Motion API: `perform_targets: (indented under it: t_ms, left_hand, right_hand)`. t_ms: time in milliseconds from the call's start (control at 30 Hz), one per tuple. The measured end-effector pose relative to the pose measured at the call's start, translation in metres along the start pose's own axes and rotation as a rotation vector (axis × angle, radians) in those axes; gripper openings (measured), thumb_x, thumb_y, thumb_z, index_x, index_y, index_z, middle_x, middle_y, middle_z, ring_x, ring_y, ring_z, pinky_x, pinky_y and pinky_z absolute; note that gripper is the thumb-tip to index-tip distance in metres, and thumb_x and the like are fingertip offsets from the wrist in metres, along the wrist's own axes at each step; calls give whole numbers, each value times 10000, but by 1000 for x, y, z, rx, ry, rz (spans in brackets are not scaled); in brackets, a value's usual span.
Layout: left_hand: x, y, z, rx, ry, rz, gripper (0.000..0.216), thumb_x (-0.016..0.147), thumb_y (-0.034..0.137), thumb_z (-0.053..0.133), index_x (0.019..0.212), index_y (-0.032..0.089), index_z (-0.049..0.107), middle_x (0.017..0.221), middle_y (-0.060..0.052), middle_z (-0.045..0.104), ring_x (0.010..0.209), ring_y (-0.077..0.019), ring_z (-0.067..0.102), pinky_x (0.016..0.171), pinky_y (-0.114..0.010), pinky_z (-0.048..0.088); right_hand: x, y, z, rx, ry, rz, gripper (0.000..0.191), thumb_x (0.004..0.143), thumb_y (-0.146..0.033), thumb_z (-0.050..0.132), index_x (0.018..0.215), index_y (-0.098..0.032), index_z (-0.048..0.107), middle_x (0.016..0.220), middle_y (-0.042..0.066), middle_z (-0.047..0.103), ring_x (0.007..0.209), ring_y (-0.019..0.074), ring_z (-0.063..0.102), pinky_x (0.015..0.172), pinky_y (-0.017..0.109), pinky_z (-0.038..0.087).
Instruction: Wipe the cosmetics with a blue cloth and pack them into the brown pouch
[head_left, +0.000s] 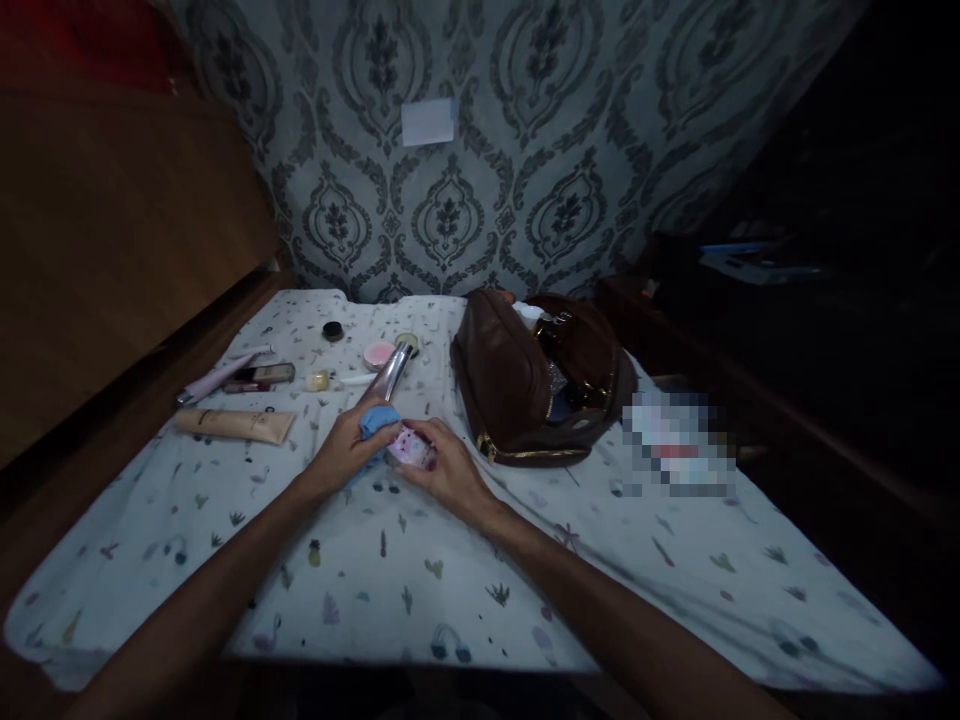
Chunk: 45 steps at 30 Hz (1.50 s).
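Observation:
Over the patterned cloth, my left hand (346,445) is closed around a blue cloth (379,422), its thumb reaching toward a small pink and purple patterned container (412,449). The fingers of my right hand (454,472) grip that container from its right side, and the blue cloth touches it on the left. Just beyond my left hand is a shiny pinkish tube (391,374); whether the hand touches it I cannot tell. Behind the tube lie a round pink compact (379,355) and a small round tin (407,343).
An unzipped brown leather bag (502,375) stands right of my hands. At left lie a beige tube (236,425), a pale pink wand (217,378), a small yellow jar (318,380) and a black lid (332,330). A blurred packet (679,440) lies right of the bag.

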<state>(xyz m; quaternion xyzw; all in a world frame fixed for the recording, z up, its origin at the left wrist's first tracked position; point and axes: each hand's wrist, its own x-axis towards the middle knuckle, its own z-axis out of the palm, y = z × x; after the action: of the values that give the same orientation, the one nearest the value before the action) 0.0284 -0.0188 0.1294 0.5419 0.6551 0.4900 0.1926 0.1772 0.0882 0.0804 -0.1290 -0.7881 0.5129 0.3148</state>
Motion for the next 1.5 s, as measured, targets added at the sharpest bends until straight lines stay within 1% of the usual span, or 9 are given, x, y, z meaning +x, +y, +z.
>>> perform_targets:
  t_ms: [133, 267, 433, 533, 667, 900, 1033, 1300, 1500]
  left_hand:
    - [0, -5, 2, -73, 74, -73, 312, 880, 463, 543, 757, 178, 573, 678, 30, 513, 653, -137, 477, 641, -243, 409]
    - [1, -8, 2, -181, 125, -158, 411, 877, 563, 515, 801, 174, 622, 621, 34, 512, 580, -128, 461, 554, -230, 384]
    - [1, -9, -1, -174, 93, -172, 514, 897, 632, 436, 948, 172, 659, 626, 33, 517, 577, -134, 476, 549, -230, 398]
    - [1, -5, -3, -30, 51, -72, 472, 912, 578, 446, 1055, 173, 641, 737, 7, 591, 675, -157, 529, 643, -255, 438]
    - [0, -1, -3, 108, 17, 36, 350, 917, 489, 484, 832, 175, 611, 753, 4, 569, 721, -156, 520, 713, -266, 427]
    - [3, -13, -3, -130, 97, -222, 446, 860, 587, 537, 735, 166, 614, 574, 34, 506, 549, -128, 467, 530, -237, 387]
    - [5, -13, -3, -367, 74, -342, 524, 787, 681, 589, 802, 159, 640, 536, 43, 523, 466, -106, 460, 445, -213, 358]
    - [0, -3, -2, -610, 0, -277, 577, 729, 659, 685, 1046, 181, 618, 546, 66, 509, 429, -94, 455, 394, -196, 360]
    - [0, -10, 2, -514, 72, -223, 541, 645, 665, 743, 811, 178, 575, 585, 55, 513, 470, -84, 435, 436, -208, 370]
  right_hand:
    - [-1, -13, -1, -3, -56, 81, 513, 658, -494, 835, 1049, -190, 702, 908, 43, 621, 854, 210, 580, 798, 335, 463]
    - [-2, -25, -4, 385, -233, 341, 432, 750, -571, 730, 854, -158, 653, 732, -1, 594, 674, 148, 564, 626, 262, 434]
    - [-3, -23, -2, 705, -290, 445, 494, 725, -563, 744, 967, -207, 501, 759, -4, 642, 641, 168, 652, 635, 302, 519]
    - [-5, -19, -2, 459, -188, 316, 363, 806, -486, 672, 957, -227, 468, 741, -13, 637, 646, 173, 643, 603, 284, 506]
    - [-9, -21, -6, -110, -93, 40, 133, 889, -264, 540, 1017, -230, 545, 794, 0, 632, 726, 179, 594, 709, 302, 469]
    - [-13, -20, -4, -325, -114, -78, 263, 929, -225, 484, 1160, -248, 608, 1046, 99, 661, 949, 253, 617, 845, 384, 473]
    - [-11, -20, -3, -133, -65, -31, 207, 898, -272, 561, 1089, -236, 633, 1011, 71, 668, 922, 237, 624, 831, 368, 487]
    - [-2, -21, 4, 896, -189, 522, 417, 669, -446, 840, 880, -163, 619, 665, -23, 610, 545, 103, 573, 512, 219, 443]
    - [-2, -19, 7, 882, -178, 499, 473, 632, -467, 862, 943, -185, 644, 762, -31, 627, 592, 89, 579, 539, 211, 466]
